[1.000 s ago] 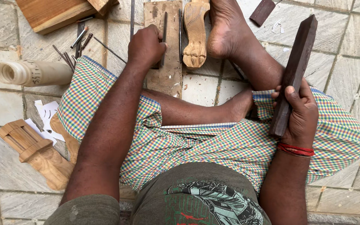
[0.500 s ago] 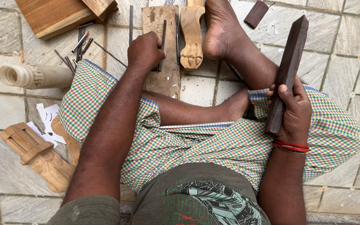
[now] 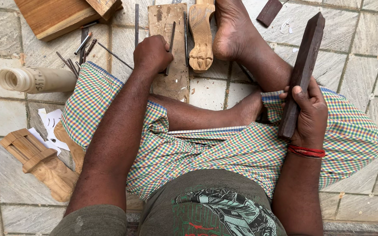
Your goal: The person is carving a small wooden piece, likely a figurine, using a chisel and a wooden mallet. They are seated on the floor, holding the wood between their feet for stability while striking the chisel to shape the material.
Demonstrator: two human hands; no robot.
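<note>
Left hand (image 3: 152, 54) closed on thin chisel (image 3: 170, 43), tip on plank (image 3: 168, 52) on floor. Right hand (image 3: 309, 111) grips dark wooden baton (image 3: 302, 74), raised. Carved paw-foot leg (image 3: 201, 37) beside plank: paw shaped, carving apparently unfinished.

Chisels (image 3: 82, 50) and foot (image 3: 232, 32) flanking board (image 3: 169, 48)
</note>
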